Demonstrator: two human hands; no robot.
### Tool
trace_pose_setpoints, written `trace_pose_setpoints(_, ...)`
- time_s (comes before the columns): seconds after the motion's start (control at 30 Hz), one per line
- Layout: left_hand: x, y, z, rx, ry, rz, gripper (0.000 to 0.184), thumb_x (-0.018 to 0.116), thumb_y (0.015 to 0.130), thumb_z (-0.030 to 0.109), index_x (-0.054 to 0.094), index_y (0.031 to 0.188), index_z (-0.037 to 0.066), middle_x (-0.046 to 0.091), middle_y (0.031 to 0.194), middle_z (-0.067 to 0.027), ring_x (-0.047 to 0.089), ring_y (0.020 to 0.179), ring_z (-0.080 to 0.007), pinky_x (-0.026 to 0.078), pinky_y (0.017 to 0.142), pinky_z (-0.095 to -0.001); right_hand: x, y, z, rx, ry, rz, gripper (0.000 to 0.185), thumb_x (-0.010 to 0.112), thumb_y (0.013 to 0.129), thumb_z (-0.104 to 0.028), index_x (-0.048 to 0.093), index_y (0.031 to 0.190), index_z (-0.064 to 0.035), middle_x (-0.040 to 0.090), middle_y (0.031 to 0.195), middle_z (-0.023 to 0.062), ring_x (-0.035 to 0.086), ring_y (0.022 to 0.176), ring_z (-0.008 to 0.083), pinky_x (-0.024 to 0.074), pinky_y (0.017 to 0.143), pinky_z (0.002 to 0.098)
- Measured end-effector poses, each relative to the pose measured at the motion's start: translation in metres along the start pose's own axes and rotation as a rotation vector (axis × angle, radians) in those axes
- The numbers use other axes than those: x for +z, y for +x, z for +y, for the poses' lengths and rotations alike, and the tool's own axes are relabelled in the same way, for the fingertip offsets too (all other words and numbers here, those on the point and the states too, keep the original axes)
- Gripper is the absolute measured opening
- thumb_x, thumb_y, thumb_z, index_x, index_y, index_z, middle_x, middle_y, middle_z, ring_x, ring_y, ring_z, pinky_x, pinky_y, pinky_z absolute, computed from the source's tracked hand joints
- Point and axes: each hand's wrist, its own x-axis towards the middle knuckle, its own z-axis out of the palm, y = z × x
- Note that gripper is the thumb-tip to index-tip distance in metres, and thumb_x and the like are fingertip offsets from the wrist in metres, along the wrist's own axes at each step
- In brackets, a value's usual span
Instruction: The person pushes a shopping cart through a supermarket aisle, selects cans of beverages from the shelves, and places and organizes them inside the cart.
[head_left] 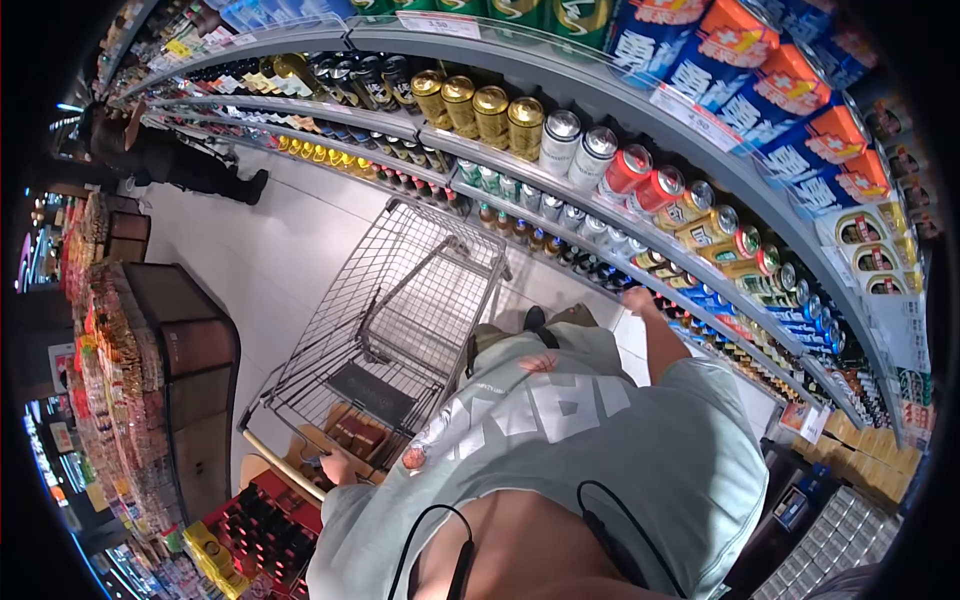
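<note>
A wire shopping cart [400, 290] stands in front of me, its basket showing bare wire and a dark panel [372, 393]. My left hand [338, 467] is closed on the cart's near side, close to the yellowish handle bar [285, 464]. Out to the right, my right hand [640, 300] hangs beside the lower shelves of drinks. Its fingers look loosely apart, and I see nothing held in them. Closest to that hand are rows of cans and bottles [600, 232]; I cannot tell whether it touches any.
A long curved shelf [410, 125] runs along the front and right, holding gold cans [490, 112], red cans [630, 168] and blue multipacks [760, 85]. Brown display stands [190, 370] border the left. Another person [180, 165] is farther along the aisle. Boxed bottles [270, 525] stand near the handle.
</note>
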Motion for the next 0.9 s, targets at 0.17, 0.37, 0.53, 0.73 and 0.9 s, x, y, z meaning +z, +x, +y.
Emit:
trace_pose_setpoints(0.17, 0.012, 0.025, -0.019, 0.056, 0.054, -0.092, 0.044, 0.049, 0.091, 0.033, 0.069, 0.095, -0.006, 0.069, 0.102, -0.0312, 0.063, 0.102, -0.0497, 0.049, 0.088, -0.0543, 0.016, -0.03, 0.038, 0.195, 0.68, -0.082, 0.015, 0.061, 0.089, -0.022, 0.065, 0.103, -0.0183, 0.065, 0.092, 0.0001, 0.062, 0.086, 0.0182, 0.0481, 0.08, 0.0443)
trace_pose_setpoints(0.37, -0.024, 0.044, 0.001, 0.553, 0.332, -0.476, 0.047, 0.051, 0.091, 0.038, 0.07, 0.092, -0.005, 0.069, 0.099, -0.0284, 0.066, 0.096, -0.0444, 0.053, 0.082, -0.0518, 0.163, -0.046, 0.081, -0.252, 0.598, 0.075, 0.024, 0.074, 0.079, -0.028, 0.077, 0.083, -0.0049, 0.073, 0.078, 0.0064, 0.067, 0.072, 0.0156, 0.0537, 0.064, 0.0331)
trace_pose_setpoints(0.53, -0.051, 0.042, 0.029, 0.459, 0.381, -0.611, 0.051, 0.053, 0.092, 0.045, 0.068, 0.096, -0.003, 0.071, 0.099, -0.022, 0.068, 0.092, -0.0375, 0.056, 0.079, -0.0496, 0.163, -0.037, 0.106, -0.125, 0.446, -0.029, 0.021, 0.069, 0.079, -0.028, 0.072, 0.081, -0.0067, 0.07, 0.076, 0.0055, 0.064, 0.067, 0.0177, 0.0516, 0.06, 0.0335)
trace_pose_setpoints(0.73, -0.095, 0.038, 0.094, -0.015, 0.587, -0.895, 0.055, 0.055, 0.093, 0.053, 0.067, 0.101, -0.001, 0.072, 0.098, -0.0144, 0.07, 0.087, -0.0293, 0.059, 0.076, -0.047, 0.131, -0.058, 0.061, 0.159, 0.789, -0.036, 0.028, 0.062, 0.089, -0.031, 0.066, 0.096, -0.0037, 0.067, 0.077, 0.0095, 0.063, 0.066, 0.0205, 0.0505, 0.061, 0.0353)
trace_pose_setpoints(0.9, -0.109, 0.025, 0.254, 1.03, 1.189, -1.254, 0.044, 0.059, 0.095, 0.043, 0.067, 0.106, 0.0, 0.074, 0.098, -0.0107, 0.071, 0.084, -0.023, 0.059, 0.074, -0.0414, 0.16, -0.035, 0.024, 0.116, 0.898, -0.052, 0.025, 0.051, 0.095, -0.021, 0.066, 0.09, -0.002, 0.069, 0.081, 0.0131, 0.069, 0.072, 0.0247, 0.0572, 0.064, 0.0416)
